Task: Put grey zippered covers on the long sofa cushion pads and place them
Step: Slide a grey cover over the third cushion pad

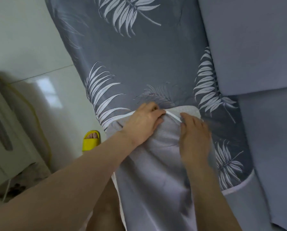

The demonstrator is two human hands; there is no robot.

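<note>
On the left, my foot in a bright yellow rubber slipper point(91, 141) stood on the glossy white tiled floor point(31, 39), just beside the near end of the work. My left hand point(143, 125) was curled tight on the white strip edging point(173, 117) at the mouth of the grey zippered fabric cover printed with white palm leaves point(147, 64), which stretched away from me to the far side over the long pad. Nearer me hung smooth, plain pale grey cloth point(156, 172), which I took for the loose part of that cover turned inside out. Just beyond the strip, a rounded corner of the pale, textured cushion pad point(187, 108) showed bare. My right hand point(195, 137) lay on the cloth with its fingers fairly straight and their tips at the strip; blur hid whether it pinched anything, so I cannot tell. To the right, touching the cover's long edge, sat the plain blue-grey upholstered sofa point(256, 47). I judged I was mid-way through dressing this pad, with its near end not yet inside. The next move called for pulling the mouth over that bare corner evenly with both hands, keeping the strip flat so that the zip could close without catching the cloth.
</note>
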